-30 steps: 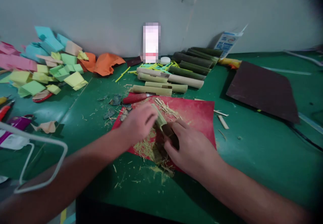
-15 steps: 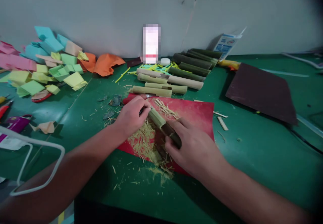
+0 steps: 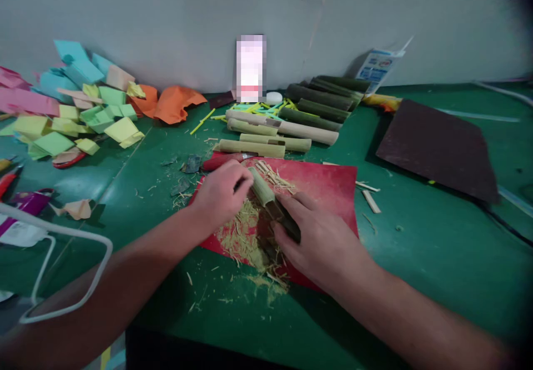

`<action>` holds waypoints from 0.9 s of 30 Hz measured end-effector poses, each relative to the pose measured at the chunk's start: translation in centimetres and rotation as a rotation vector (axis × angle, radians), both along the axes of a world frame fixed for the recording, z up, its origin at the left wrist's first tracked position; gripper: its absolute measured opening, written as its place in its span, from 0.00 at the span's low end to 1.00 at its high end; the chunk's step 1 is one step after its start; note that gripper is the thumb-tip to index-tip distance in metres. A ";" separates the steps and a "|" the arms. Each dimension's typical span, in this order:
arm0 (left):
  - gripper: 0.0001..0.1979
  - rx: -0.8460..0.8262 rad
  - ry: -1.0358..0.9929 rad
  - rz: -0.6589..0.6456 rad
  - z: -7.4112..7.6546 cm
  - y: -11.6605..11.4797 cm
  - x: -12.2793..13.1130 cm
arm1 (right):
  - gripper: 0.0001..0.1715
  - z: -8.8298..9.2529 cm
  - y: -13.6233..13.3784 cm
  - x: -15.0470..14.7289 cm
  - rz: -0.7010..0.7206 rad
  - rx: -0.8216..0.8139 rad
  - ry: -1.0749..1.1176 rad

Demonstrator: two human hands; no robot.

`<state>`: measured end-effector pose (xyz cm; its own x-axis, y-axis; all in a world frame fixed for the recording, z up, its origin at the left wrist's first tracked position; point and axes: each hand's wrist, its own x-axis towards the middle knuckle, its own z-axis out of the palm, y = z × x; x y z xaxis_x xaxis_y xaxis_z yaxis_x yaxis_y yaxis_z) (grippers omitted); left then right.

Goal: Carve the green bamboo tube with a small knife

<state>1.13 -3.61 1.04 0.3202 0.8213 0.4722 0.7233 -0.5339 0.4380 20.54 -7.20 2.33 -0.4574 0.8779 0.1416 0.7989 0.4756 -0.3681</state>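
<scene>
A bamboo piece (image 3: 262,186), pale at its far part and dark and hollowed at its near part, is tilted over a red sheet (image 3: 328,184). My right hand (image 3: 314,228) grips its near end. At the far end, my left hand (image 3: 225,189) has its fingers curled beside the piece; whatever they pinch is hidden. Fine shavings (image 3: 241,234) and thin splinters (image 3: 275,175) lie on the sheet. Just beyond my left hand is a red-handled tool (image 3: 220,161).
Bamboo pieces (image 3: 308,128) lie in a row behind the sheet. A lit phone (image 3: 250,67) leans on the wall. Folded paper (image 3: 54,120) is heaped at left, a dark board (image 3: 437,150) lies at right, and a white wire frame (image 3: 104,264) crosses my left forearm.
The far end of the bamboo piece has swung slightly up and stands steeper. My left hand has shifted a little, and the red tool handle beyond it now shows more.
</scene>
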 end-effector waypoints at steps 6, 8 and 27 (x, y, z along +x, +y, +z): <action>0.06 0.015 -0.025 -0.029 0.0 -0.3 0.6 | 0.17 -0.2 0.0 -0.2 0.025 0.037 0.040; 0.05 -0.002 -0.018 -0.060 0.0 -0.2 0.4 | 0.17 -0.2 0.0 -0.2 0.034 0.040 0.051; 0.03 -0.224 -0.294 0.021 0.8 0.2 0.4 | 0.16 -0.3 0.0 -0.2 0.026 0.000 0.041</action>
